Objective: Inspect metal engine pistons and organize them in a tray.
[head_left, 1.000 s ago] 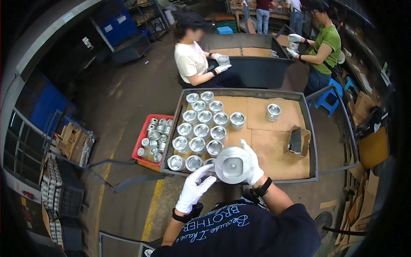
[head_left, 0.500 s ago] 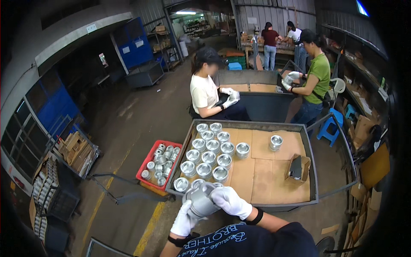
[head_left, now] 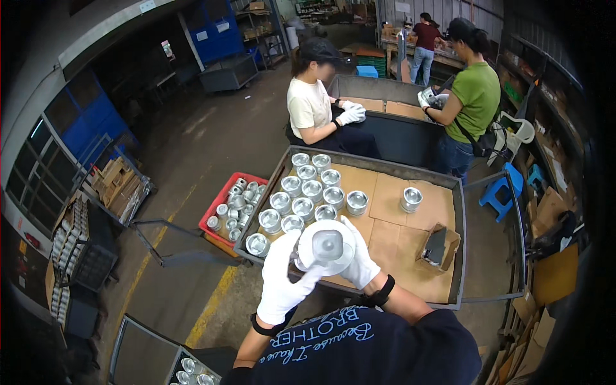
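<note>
A silvery metal piston (head_left: 327, 245) is held up in front of me, its round crown with a dished centre facing me. My left hand (head_left: 282, 282), white-gloved, is closed round its left and near side. On the far right side my right hand (head_left: 360, 260), gloved alike, grips its edge. Behind them, several pistons (head_left: 312, 190) stand in rows at the left of a grey metal cart (head_left: 462, 221) lined with cardboard (head_left: 385, 256). One lone piston (head_left: 411, 199) stands further right. My hands hide part of the nearest row.
A red crate (head_left: 221, 196) of jumbled pistons stands left of the cart. Inside the cart, a small cardboard box (head_left: 454, 247) sits at the right. Two gloved co-workers (head_left: 314, 106) (head_left: 473, 96) handle parts across a second cart (head_left: 404, 131). A blue stool (head_left: 502, 194) stands to the right.
The piston has turned from lying sideways to showing its crown. Both hands have shifted their hold and moved up and right with it. My view has tilted down.
</note>
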